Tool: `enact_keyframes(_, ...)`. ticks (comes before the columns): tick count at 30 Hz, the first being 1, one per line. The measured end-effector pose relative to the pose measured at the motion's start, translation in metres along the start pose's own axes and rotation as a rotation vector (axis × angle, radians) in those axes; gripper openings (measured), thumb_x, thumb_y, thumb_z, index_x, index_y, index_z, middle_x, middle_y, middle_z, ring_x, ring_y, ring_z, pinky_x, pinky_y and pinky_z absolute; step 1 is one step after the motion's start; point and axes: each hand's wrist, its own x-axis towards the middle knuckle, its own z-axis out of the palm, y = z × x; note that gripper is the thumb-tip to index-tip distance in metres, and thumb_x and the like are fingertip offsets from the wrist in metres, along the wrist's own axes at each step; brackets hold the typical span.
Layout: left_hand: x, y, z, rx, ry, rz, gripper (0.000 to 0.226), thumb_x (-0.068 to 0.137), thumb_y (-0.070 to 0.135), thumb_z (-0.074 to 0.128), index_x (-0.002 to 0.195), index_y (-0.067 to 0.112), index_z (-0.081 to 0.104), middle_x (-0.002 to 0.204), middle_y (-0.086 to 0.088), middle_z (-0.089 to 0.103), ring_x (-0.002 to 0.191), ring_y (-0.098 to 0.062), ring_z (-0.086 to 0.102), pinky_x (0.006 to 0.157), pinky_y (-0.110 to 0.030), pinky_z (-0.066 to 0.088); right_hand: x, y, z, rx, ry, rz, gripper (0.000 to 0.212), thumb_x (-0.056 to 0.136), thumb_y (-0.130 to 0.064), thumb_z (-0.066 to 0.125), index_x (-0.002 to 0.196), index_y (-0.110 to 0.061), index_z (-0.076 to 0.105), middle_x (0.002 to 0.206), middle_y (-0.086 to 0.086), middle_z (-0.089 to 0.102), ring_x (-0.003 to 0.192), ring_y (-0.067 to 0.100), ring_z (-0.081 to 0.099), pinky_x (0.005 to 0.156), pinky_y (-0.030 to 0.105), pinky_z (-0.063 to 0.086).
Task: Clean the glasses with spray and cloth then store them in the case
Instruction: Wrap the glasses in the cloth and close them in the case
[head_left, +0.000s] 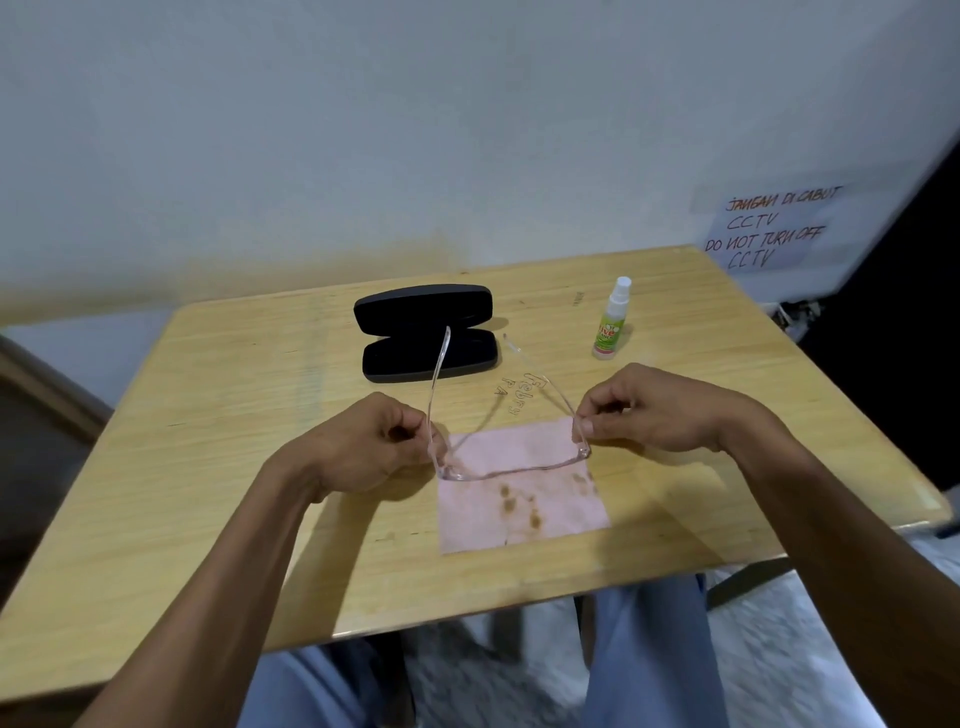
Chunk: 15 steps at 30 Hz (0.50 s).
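Clear-framed glasses (511, 470) hang just above the pink cloth, arms unfolded and pointing away from me. My left hand (371, 441) pinches the left hinge corner, and my right hand (654, 410) pinches the right one. The pink cloth (524, 512) lies flat on the table below, with several brown stains. A black glasses case (426, 335) lies open behind them, its lid raised. The small spray bottle (613, 319), white cap and green label, stands upright to the right of the case.
The wooden table (218, 415) backs onto a pale wall. A handwritten paper notice (774, 228) hangs on the wall at the right. My knees show under the table's front edge. A dark chair back stands at far left.
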Motion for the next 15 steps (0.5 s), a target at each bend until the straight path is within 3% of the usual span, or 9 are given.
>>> enact_keyframes(2,0.001,0.0,0.0,-0.003,-0.001,-0.015,0.017,0.094,0.008,0.061,0.086,0.004,0.075,0.088,0.005,0.076,0.085,-0.013,0.066,0.084,-0.033,0.052,0.0,0.0,-0.001,-0.001,0.004,0.017,0.018,0.096,-0.023,0.064,0.087,-0.024,0.079,0.094,0.001,0.078,0.1,0.024,0.069,0.097,0.043,0.052)
enact_keyframes(4,0.0,0.001,0.001,-0.03,0.009,-0.03,0.018,0.094,0.01,0.06,0.086,0.003,0.075,0.089,0.005,0.077,0.085,-0.009,0.067,0.081,-0.03,0.053,0.0,0.001,-0.001,-0.003,0.02,0.028,0.018,0.094,-0.031,0.064,0.087,-0.026,0.079,0.094,0.011,0.076,0.091,0.029,0.068,0.088,0.044,0.053)
enact_keyframes(7,-0.005,0.001,0.003,-0.085,0.068,-0.046,0.019,0.095,0.011,0.06,0.086,0.002,0.074,0.083,0.008,0.076,0.076,-0.005,0.065,0.072,-0.02,0.05,-0.009,-0.002,0.0,0.063,0.111,0.041,0.016,0.093,-0.03,0.068,0.084,-0.024,0.079,0.092,0.016,0.074,0.079,0.016,0.06,0.078,0.035,0.049)
enact_keyframes(10,-0.018,-0.006,0.007,0.002,0.342,-0.087,0.016,0.091,0.02,0.066,0.078,0.018,0.074,0.072,0.009,0.072,0.067,-0.005,0.062,0.065,-0.021,0.047,-0.032,-0.003,0.007,0.125,0.302,0.02,0.011,0.089,-0.025,0.073,0.081,-0.02,0.078,0.083,0.006,0.076,0.074,0.009,0.063,0.075,0.029,0.052)
enact_keyframes(13,-0.042,-0.01,0.02,0.145,0.56,-0.089,0.009,0.085,0.026,0.071,0.076,0.026,0.071,0.077,0.007,0.069,0.076,-0.013,0.063,0.064,-0.029,0.046,-0.056,-0.002,0.026,0.056,0.431,-0.011,0.005,0.085,-0.026,0.077,0.08,-0.026,0.077,0.079,-0.009,0.074,0.073,0.003,0.064,0.067,0.019,0.05)
enact_keyframes(15,-0.059,-0.009,0.033,0.176,0.642,-0.001,0.01,0.081,0.027,0.075,0.073,0.028,0.069,0.076,0.008,0.066,0.076,-0.01,0.06,0.064,-0.023,0.043,-0.065,0.002,0.042,-0.011,0.454,-0.07,0.006,0.082,-0.025,0.081,0.083,-0.03,0.078,0.079,-0.012,0.07,0.074,0.005,0.063,0.062,0.012,0.045)
